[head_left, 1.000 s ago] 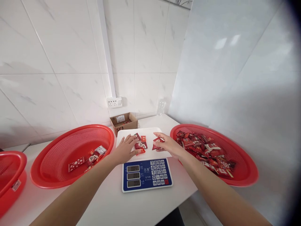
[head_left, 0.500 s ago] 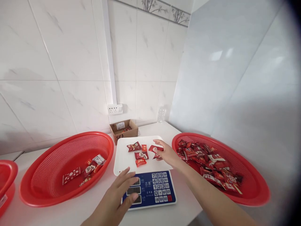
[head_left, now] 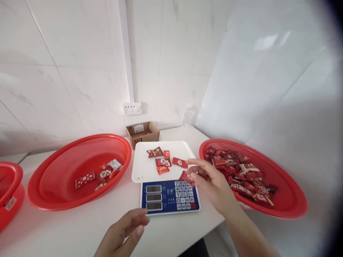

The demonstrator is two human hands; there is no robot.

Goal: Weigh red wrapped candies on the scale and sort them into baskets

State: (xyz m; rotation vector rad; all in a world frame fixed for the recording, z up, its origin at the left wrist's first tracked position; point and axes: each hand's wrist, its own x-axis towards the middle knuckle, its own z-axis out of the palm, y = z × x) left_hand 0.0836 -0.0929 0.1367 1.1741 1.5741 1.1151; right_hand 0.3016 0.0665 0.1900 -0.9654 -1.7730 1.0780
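Note:
My right hand (head_left: 215, 182) pinches a red snack packet (head_left: 187, 177) above the right part of the scale's keypad (head_left: 184, 194); motion smears it a little. My left hand (head_left: 124, 230) is empty, its fingers curved and apart from the thumb, near the lower left corner of the scale's blue panel (head_left: 168, 196). On the scale's white tray (head_left: 143, 167) lie several packets: a dark red one (head_left: 155, 152), a small red one (head_left: 166, 154), one with a white patch (head_left: 163, 162), a bright red one (head_left: 163, 170) and a flat red one (head_left: 180, 162).
A red basket (head_left: 292, 192) heaped with red packets stands at right. The red basket (head_left: 48, 178) on the left holds a few packets. Another red basket (head_left: 10, 189) reaches in at far left. A cardboard box (head_left: 150, 137) sits behind the tray, below a wall socket (head_left: 132, 108).
My right hand has drawn back from the tray toward me with a packet in it. My left hand has moved down, off the scale's displays. The view has tilted downward.

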